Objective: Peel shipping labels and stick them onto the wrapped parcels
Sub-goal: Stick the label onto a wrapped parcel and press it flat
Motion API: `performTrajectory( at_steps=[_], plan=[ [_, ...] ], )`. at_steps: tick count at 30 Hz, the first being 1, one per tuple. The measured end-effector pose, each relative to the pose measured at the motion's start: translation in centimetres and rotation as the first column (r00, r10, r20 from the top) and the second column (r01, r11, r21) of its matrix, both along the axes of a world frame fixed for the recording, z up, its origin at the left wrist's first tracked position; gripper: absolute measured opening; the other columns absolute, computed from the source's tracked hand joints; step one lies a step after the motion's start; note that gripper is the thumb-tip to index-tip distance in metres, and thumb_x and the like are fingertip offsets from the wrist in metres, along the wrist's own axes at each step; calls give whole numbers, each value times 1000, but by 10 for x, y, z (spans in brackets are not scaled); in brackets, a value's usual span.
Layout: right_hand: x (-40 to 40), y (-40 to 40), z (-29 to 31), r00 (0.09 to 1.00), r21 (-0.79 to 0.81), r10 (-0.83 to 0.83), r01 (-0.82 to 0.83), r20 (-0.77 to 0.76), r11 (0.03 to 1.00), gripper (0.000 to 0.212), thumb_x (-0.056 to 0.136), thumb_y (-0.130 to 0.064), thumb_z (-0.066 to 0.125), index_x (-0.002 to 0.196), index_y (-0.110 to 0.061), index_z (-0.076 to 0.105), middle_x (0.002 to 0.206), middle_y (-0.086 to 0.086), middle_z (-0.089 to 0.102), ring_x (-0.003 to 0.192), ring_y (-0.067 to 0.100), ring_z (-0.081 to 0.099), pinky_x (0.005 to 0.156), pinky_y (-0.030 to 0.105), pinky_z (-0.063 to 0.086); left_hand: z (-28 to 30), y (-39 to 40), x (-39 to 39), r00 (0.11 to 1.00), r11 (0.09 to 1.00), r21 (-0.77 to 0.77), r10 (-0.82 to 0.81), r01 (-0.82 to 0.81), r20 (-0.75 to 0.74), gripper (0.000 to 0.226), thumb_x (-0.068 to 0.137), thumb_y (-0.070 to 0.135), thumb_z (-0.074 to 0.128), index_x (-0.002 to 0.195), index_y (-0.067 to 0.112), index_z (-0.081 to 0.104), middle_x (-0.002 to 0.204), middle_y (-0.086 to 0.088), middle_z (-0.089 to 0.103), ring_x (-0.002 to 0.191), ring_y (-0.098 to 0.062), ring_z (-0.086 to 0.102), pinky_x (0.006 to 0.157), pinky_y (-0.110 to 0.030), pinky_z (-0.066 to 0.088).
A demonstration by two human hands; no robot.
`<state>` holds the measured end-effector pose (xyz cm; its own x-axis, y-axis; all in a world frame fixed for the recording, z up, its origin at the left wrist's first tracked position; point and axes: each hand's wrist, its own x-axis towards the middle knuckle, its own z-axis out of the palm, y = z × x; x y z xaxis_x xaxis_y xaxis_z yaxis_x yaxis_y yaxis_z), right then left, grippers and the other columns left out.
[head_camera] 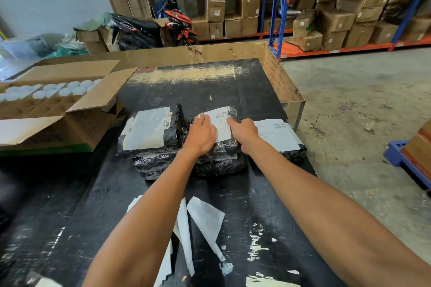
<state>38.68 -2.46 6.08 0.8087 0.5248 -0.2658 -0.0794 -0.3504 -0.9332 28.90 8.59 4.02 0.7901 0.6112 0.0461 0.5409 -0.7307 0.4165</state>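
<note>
Both hands press flat on the middle parcel [219,147], a black-wrapped bundle near the centre of the black table [245,91]. Left hand [202,134] lies palm down, fingers straight and held close together, over the left edge of the white shipping label [221,123]. Right hand [243,131] sits on the label's right side w/ fingers curled down at the parcel's edge; whether they grip the wrap or just press is hard to tell from this angle. Label lies on top of the parcel, btwn the two hands. Left parcel [149,133], just beside, already carries a label and rests on another black bundle. Right parcel [279,137], also labelled, touches the middle one. Peeled backing strips [205,219] lie nearer the person, btwn the forearms. An open carton [88,100] w/ white caps stands at the table's left.
</note>
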Motion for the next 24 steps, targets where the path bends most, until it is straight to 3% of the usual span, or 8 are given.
performTrajectory(
  at_steps=[2,4,6,9,13,15,20,24],
  plan=[
    [10,0,-7,997,51,-3,7,-74,999,43,85,-53,66,92,-12,56,111,11,65,102,32,64,69,33,47,-3,4,0,1000,1000,-2,-17,17,23,57,108,29,24,155,-3,24,165,-21,18,154,-33,13,124,-48,17],
    [23,-9,-6,993,87,-16,26,-118,996,42,85,-52,69,85,-11,58,108,10,69,100,31,64,77,40,52,-5,5,0,997,1000,-8,-15,16,72,61,107,37,23,156,2,25,166,-17,17,155,-31,11,124,-51,16],
    [33,-24,4,989,115,-59,75,-139,991,42,88,-47,70,92,-6,66,111,14,71,104,32,65,94,48,52,-5,1,0,988,998,-46,37,-30,149,63,107,43,20,159,7,22,168,-12,16,156,-28,9,125,-50,14],
    [58,-54,13,977,157,-129,156,-172,975,59,93,-41,69,124,8,61,130,17,64,116,34,61,106,44,44,-7,-12,4,971,988,-138,96,-66,220,61,109,44,17,160,9,21,167,-8,17,156,-25,9,127,-44,9],
    [83,-96,13,974,133,-164,186,-159,974,38,94,-33,71,112,0,66,111,7,67,105,26,61,104,40,47,-27,-36,9,993,997,-61,41,-48,-111,59,107,50,15,161,28,16,169,-4,10,154,-39,2,121,-60,3],
    [94,-113,9,965,140,-179,207,-194,968,25,95,-29,71,100,-4,68,94,6,70,92,26,67,91,41,57,-40,-46,10,965,999,2,33,-33,-261,58,106,51,15,161,35,10,170,-2,1,154,-41,-7,120,-61,-5],
    [116,-130,-2,958,106,-186,213,-216,971,22,92,-22,75,103,-4,68,86,9,73,74,24,71,66,34,59,-42,-54,10,954,993,112,61,-30,-295,58,106,51,14,161,35,7,170,-1,-3,154,-39,-9,122,-59,-4],
    [132,-118,-10,971,84,-174,190,-163,978,45,81,-33,82,114,-4,71,110,11,75,102,31,71,98,48,56,-42,-55,8,952,991,135,56,-15,-302,58,106,51,14,161,36,5,170,-2,-4,154,-39,-8,123,-58,-3]
  ],
)
